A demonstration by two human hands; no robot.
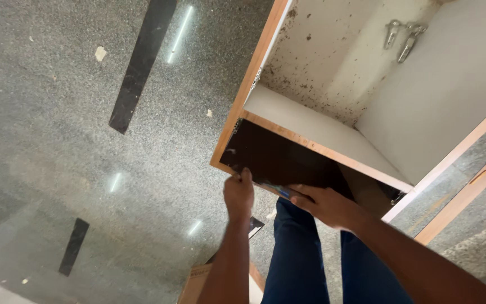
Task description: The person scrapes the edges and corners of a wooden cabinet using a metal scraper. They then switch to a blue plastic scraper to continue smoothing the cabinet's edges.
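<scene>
I see both hands on the dark panel (279, 163) of the cabinet (333, 121) — left grip (238, 194) pinching its edge, right grip (324, 204) pressed flat w/ fingers together.

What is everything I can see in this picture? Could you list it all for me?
cabinet box: one, white inside with brown specks, wood-coloured edges, upper right
dark panel: one, black and glossy, at the cabinet's lower front
metal hinges: two, silver, on the inner wall, top
floor: grey speckled, black inlaid strips
cardboard piece: one, brown, bottom centre
legs: dark blue trousers, bottom centre
left hand: grips the panel's lower edge
right hand: flat on the panel
</scene>
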